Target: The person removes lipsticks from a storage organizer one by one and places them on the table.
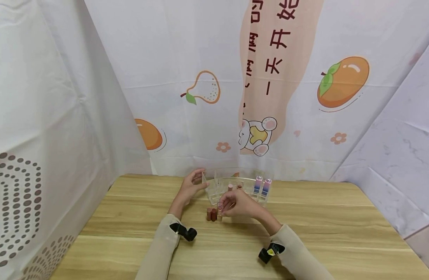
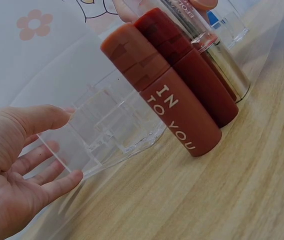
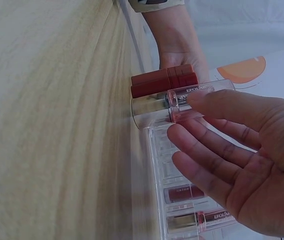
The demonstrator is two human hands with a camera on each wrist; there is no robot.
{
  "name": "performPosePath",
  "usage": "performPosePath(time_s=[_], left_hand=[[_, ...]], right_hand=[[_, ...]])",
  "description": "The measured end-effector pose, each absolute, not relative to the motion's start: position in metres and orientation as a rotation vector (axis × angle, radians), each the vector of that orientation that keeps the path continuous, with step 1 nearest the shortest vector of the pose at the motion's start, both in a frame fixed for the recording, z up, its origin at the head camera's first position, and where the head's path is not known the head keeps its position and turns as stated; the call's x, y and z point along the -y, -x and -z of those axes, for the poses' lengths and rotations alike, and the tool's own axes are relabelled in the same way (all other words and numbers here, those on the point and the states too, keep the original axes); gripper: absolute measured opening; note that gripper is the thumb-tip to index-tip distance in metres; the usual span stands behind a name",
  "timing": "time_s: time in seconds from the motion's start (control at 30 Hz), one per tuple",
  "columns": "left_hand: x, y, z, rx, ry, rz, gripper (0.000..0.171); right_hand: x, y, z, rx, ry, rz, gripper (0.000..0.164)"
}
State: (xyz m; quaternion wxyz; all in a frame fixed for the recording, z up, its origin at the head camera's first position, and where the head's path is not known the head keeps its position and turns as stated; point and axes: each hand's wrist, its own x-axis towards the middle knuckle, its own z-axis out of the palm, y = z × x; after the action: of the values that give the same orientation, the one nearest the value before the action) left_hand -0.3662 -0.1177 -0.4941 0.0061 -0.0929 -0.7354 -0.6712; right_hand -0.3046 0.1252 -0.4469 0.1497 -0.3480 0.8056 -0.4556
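Observation:
My left hand (image 1: 191,188) holds the left end of a clear acrylic lipstick organizer (image 1: 212,197), its thumb and fingers about the end wall. With thumb and fingers my right hand (image 1: 237,203) pinches the clear cap of a gold-based lipstick (image 3: 151,112), which stands upright at the organizer's front edge. Just left of it stand two lip tubes side by side: a brownish one (image 2: 167,95) lettered "IN TO YOU" and a darker red one (image 2: 202,75). In the right wrist view, a dark-pink tube (image 3: 183,193) and another gold-based lipstick (image 3: 186,221) sit in the organizer.
Two pink-to-blue tubes, a left one (image 1: 258,184) and a right one (image 1: 267,187), stand in the organizer's right part. Behind the wooden table (image 1: 316,221) hangs a printed white cloth (image 1: 186,46), close to the organizer's back.

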Motion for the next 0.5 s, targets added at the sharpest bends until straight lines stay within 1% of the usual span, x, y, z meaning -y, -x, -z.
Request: performPosePath(time_s=[0.5], left_hand=[[0.1179, 0.3663, 0.4952, 2.296, 0.283, 2.104, 0.061]], right_hand=[[-0.1256, 0.304, 0.4482, -2.286, 1.008, 1.321, 0.021]])
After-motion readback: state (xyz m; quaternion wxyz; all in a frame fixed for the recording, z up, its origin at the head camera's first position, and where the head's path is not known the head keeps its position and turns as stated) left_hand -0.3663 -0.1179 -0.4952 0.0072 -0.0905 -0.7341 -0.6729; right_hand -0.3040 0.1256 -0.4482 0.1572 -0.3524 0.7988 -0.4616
